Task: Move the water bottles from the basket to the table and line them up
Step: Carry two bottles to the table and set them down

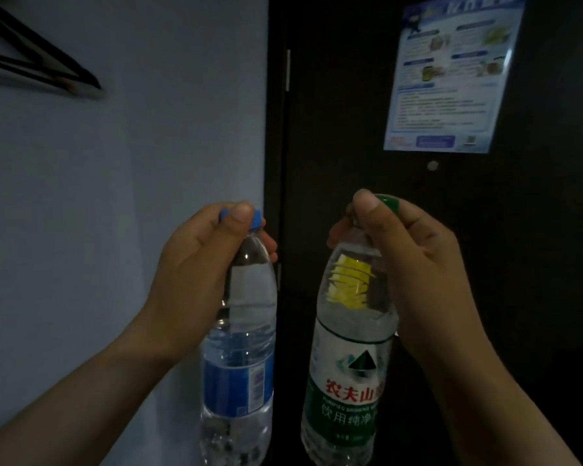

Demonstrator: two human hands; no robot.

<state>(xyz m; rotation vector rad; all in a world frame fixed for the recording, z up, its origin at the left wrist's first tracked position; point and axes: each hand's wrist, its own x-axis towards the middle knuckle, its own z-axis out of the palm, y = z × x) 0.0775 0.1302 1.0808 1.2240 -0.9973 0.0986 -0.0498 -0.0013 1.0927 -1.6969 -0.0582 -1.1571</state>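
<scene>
The left hand (196, 274) curls its thumb and fingers round the neck of a blue-capped bottle (239, 351), and the right hand (414, 264) pinches the neck of a green-labelled bottle (347, 375) just under its green cap, so both hang upright, side by side and a little apart. Behind the left hand is a pale bluish wall (115, 169) with a dark hanger (37, 62) high above it. Behind the right hand stands a dark door (535, 247) with a blue poster (451, 75) and a small round fitting (432, 165) above the thumb.
</scene>
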